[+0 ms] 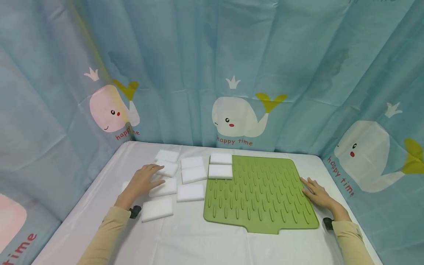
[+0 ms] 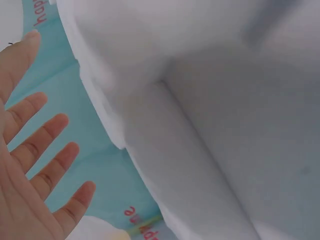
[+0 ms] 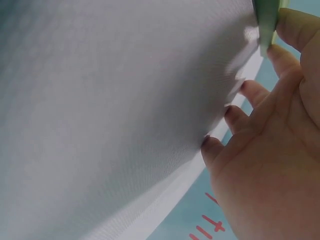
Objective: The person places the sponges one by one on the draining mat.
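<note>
My left hand (image 1: 143, 181) hovers over several white sponge blocks, its fingers spread and holding nothing. Nearest to its fingertips are one sponge block (image 1: 168, 168) and, by the thumb, another sponge block (image 1: 167, 187). In the left wrist view the palm and separated fingers of the left hand (image 2: 30, 165) show plainly. My right hand (image 1: 318, 194) rests at the right edge of a green ridged mat (image 1: 258, 195), its thumb and forefinger touching that edge. The mat's edge (image 3: 267, 25) shows beside those fingertips in the right wrist view. Two sponge blocks (image 1: 220, 171) lie at the mat's far left corner.
More white sponge blocks (image 1: 190, 192) lie between the left hand and the mat, with one sponge block (image 1: 157, 209) nearer the front. A white cloth (image 1: 205, 246) covers the table. Blue curtains (image 1: 185, 121) with whale prints stand around the back and sides.
</note>
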The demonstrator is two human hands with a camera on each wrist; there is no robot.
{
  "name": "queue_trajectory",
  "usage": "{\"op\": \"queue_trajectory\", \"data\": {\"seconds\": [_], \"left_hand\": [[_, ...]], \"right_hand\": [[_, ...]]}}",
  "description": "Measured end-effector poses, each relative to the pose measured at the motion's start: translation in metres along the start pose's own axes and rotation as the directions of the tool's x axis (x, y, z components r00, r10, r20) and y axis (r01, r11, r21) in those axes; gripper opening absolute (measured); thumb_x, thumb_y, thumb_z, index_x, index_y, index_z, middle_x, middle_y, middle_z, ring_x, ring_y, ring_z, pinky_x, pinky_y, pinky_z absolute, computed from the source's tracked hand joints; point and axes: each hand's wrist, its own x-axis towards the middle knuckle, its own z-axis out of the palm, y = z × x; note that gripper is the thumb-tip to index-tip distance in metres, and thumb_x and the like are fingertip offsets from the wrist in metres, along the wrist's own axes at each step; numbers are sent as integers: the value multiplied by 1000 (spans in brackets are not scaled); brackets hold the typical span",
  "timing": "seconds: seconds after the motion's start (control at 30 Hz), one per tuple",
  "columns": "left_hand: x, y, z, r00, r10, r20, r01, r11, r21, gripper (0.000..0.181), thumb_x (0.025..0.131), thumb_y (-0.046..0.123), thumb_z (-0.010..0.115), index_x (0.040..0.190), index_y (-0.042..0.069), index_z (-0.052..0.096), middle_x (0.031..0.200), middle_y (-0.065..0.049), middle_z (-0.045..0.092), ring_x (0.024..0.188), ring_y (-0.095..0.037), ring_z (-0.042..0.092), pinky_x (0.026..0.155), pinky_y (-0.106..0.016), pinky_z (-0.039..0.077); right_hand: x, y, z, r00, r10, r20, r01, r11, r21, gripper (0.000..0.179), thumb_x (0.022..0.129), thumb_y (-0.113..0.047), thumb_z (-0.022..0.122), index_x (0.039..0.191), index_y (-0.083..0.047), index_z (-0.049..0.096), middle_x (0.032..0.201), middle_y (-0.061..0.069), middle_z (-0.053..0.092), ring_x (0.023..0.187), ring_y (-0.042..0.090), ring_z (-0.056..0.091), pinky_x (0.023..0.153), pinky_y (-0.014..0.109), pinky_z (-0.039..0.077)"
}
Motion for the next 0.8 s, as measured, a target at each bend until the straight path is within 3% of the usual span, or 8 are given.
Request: {"op": "queue_trajectory", "data": {"seconds": [0.53,0.8], "left_hand": [[-37,-22,-6,995,-99,28,98,995,16,58,81,35,70,128,5,54,123,-20,54,114,-41,46,90,-59,39],[-52,-32,-13,986,-152,67,151,988,18,64,81,43,67,130,3,51,126,-23,50,116,-44,43,92,-62,36]], "right_hand": [[-3,-6,-3,1000,9,13,-10,999,35,60,96,-29,49,144,0,27,143,40,13,128,62,5,97,74,0],[-3,-4,-1,1000,2,4,-2,1000,24,59,96,-27,49,143,1,28,142,41,13,127,63,5,97,73,0]]}}
